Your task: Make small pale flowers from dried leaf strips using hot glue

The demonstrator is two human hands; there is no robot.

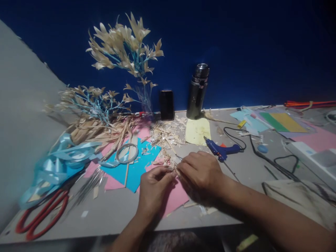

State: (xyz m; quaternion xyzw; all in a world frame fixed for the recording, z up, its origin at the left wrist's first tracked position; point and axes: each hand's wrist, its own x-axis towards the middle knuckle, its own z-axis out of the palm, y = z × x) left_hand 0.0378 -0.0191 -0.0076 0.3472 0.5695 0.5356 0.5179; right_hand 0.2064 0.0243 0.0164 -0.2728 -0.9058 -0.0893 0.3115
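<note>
Together, two hands [154, 184] [201, 171] work near one glue gun [222, 150]

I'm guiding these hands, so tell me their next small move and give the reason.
Perhaps ease the right hand back slightly: it sits close beside the left hand above the pink paper, and together they largely hide what lies between.

A small tan piece [177, 170], mostly hidden, sits between pinching fingers [187, 167].
</note>
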